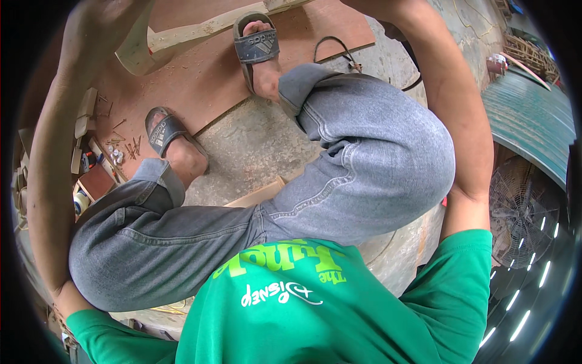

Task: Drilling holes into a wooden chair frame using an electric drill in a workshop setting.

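My left hand [112,23] is cut off by the top edge at the upper left, beside a pale curved wooden piece [134,56]. Its fingers do not show, so any grip is hidden. A long pale wooden rail [203,35], dusted with shavings, runs from that piece toward the top middle. Only the edge of my right hand [381,7] shows at the top right; its fingers lie outside the picture. Under the wood lies a reddish-brown plywood sheet [206,91], with my sandalled feet [257,51] on it.
Loose screws [132,147], wood offcuts [86,112] and a small wooden box [97,182] lie at the left. A black cord [333,39] loops beyond my right foot. At the right are a green corrugated sheet [527,109] and a large fan [522,209].
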`<state>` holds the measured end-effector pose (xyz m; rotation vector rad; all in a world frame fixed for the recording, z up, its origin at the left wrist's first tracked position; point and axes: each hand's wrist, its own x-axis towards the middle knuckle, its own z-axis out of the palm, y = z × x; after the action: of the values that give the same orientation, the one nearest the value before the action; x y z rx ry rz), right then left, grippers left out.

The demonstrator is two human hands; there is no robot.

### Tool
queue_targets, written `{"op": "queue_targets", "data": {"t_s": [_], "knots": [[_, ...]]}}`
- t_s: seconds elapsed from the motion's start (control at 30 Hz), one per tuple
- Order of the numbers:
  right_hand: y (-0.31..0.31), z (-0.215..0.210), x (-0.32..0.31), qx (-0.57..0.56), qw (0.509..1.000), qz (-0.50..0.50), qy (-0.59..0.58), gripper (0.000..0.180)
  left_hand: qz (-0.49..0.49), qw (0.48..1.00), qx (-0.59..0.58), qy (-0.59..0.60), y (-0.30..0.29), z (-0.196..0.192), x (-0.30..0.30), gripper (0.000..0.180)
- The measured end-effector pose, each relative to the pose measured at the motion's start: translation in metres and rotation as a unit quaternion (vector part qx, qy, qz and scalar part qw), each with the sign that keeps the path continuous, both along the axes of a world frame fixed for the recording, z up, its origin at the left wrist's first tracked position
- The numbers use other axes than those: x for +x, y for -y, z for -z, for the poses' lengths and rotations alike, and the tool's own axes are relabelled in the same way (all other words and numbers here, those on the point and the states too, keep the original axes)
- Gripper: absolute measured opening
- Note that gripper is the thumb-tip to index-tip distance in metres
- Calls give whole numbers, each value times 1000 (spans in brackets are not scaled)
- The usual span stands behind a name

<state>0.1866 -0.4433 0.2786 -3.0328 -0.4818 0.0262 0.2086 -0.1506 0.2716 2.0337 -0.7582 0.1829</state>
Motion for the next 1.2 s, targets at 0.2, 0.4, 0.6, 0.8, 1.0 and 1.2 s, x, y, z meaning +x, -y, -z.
{"op": "queue_targets", "data": {"t_s": [0.2,0.4,0.6,0.8,1.0,1.2], "knots": [[-23,-30,7,55,972,146,-177,42,-73,995,72,-11,-77,66,31,44],[15,-37,26,221,923,59,-311,49,-96,993,66,8,-55,52,9,43],[-18,-20,21,51,977,93,-186,54,-103,987,122,11,-84,59,26,43],[8,-29,24,192,922,81,-326,51,-8,997,-70,-22,-8,15,-12,40],[7,-18,29,120,960,155,-198,38,-66,996,62,-9,-87,71,29,42],[15,-7,27,141,961,147,-187,36,-81,995,41,-42,-64,62,19,42]]}}
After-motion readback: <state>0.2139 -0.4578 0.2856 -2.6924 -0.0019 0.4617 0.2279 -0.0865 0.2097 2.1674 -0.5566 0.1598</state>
